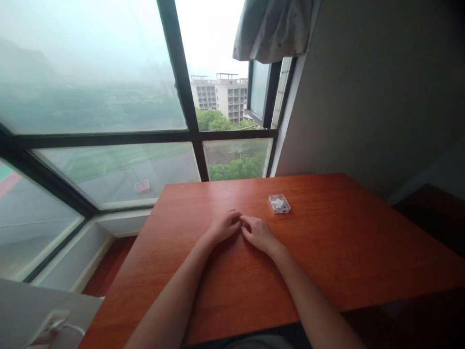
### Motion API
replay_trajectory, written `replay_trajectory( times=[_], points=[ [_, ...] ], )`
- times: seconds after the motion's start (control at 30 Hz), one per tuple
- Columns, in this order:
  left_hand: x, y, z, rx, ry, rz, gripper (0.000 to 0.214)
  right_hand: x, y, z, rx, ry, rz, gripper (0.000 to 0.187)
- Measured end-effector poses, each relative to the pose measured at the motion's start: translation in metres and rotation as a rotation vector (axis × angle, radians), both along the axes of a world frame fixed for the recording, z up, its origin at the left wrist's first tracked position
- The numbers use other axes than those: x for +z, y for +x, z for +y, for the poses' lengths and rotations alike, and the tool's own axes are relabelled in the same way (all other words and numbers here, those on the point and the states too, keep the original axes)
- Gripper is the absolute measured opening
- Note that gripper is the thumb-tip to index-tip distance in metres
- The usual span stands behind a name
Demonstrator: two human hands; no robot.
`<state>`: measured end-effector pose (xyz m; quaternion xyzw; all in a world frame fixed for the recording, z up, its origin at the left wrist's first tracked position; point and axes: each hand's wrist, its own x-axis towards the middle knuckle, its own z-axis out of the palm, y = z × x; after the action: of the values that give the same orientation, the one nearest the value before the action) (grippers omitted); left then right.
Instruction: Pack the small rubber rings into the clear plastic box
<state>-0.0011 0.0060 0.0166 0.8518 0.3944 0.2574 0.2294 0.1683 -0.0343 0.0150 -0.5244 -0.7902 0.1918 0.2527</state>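
Observation:
My left hand [225,226] and my right hand [258,231] rest on the reddish-brown wooden table [345,252], meeting at the fingertips. Both have curled fingers. Anything held between them is hidden or too small to make out. Just beyond my right hand, a small clear plastic box [279,204] sits on the tabletop with whitish and clear small pieces inside; their kind cannot be told.
Dark-framed windows [194,138] run along the table's far and left sides, with a grey curtain [274,31] hanging above. A grey wall [356,97] stands at the right. Low on the left is a wall socket [54,322] with a white cable plugged in.

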Motion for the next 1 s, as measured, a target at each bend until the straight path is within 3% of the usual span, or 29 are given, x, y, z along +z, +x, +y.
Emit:
replay_trajectory(
  times=[1.0],
  points=[
    [-0.0016, -0.0005, 0.0001, -0.010, 0.029, 0.001, 0.011, -0.0015, 0.0005, -0.0002, 0.012, 0.031, -0.002, 0.032]
  ],
)
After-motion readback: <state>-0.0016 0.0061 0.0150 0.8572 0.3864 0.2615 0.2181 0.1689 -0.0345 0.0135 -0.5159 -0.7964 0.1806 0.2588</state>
